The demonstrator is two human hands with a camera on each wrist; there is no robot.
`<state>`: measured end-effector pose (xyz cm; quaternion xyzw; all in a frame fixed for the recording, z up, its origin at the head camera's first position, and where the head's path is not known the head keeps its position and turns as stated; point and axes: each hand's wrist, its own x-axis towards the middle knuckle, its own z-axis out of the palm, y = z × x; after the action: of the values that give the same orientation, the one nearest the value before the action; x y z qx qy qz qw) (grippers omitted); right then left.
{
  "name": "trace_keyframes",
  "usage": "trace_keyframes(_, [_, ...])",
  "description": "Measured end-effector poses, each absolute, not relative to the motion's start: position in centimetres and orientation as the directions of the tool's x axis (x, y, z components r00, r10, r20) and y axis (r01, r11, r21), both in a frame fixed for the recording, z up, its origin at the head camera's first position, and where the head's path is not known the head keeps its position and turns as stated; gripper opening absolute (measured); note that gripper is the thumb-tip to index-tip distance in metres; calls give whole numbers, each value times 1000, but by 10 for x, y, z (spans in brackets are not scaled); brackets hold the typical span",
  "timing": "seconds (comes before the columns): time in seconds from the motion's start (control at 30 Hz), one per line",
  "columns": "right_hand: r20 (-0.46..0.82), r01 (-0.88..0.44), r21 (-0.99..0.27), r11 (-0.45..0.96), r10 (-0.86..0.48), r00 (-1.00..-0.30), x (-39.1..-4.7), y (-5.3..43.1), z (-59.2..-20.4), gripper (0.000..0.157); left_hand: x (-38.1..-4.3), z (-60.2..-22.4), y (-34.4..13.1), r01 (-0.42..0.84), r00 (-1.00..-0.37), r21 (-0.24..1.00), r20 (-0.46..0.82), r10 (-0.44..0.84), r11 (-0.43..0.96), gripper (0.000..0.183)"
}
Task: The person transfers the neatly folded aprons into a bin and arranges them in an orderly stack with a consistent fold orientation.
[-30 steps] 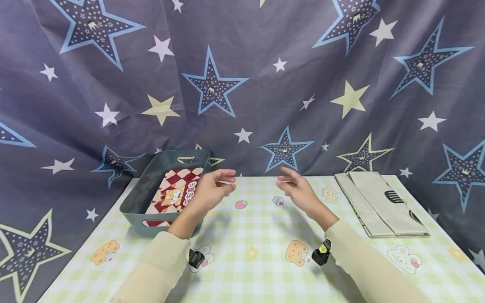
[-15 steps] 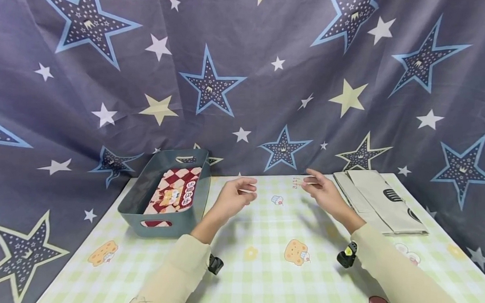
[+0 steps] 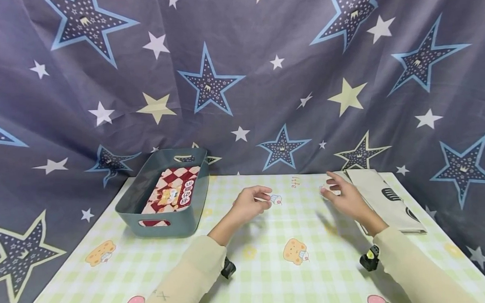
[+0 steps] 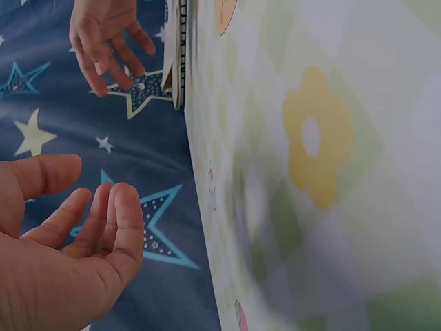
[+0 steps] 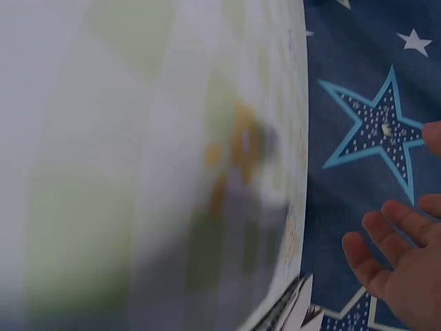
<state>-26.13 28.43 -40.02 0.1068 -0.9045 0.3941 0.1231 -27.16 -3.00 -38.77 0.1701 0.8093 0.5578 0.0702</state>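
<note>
My left hand (image 3: 250, 203) hovers above the middle of the table, its fingers loosely bent with nothing between them. To its right, my right hand (image 3: 346, 199) is also held in the air, fingers spread and holding nothing. It is nearest to a folded cream cloth item (image 3: 384, 199) with dark printed shapes, lying at the table's right. A blue-green plastic basket (image 3: 200, 216) stands at the left, apart from the left hand. Inside the basket lies a red-and-cream checkered item (image 3: 169, 191) with a cartoon animal and lettering; its lower part is hidden by the basket wall.
A green-and-white checked tablecloth (image 3: 272, 276) with cartoon prints covers the table. Behind it hangs a dark curtain (image 3: 254, 56) patterned with stars. Small black cameras sit on both wrists, such as the right wrist camera (image 3: 370, 259).
Both hands have moved to the right across the table, the right one coming close to the folded cloth item. The basket, its contents and the folded item stay in place.
</note>
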Motion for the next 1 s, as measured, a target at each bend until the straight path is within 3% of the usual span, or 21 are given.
trace_keyframes(0.23, [335, -301, -560, 772, -122, -935, -256, 307, -402, 67, -271, -394, -19, 206, -913, 920, 58, 403, 333, 34])
trace_keyframes(0.53, [278, -265, -425, 866, -154, -948, -250, 335, -404, 65, -271, -400, -9, 183, -922, 928, 47, 385, 324, 34])
trace_keyframes(0.77, [215, -144, -251, 957, -90, -972, -247, 360, -410, 61, -273, -401, -3, 149, -919, 951, 32, 392, 272, 35])
trace_keyframes(1.0, [146, -49, -204, 978, -19, -989, -248, 383, -410, 65, -276, -404, 4, 81, -924, 976, -3, 381, 204, 33])
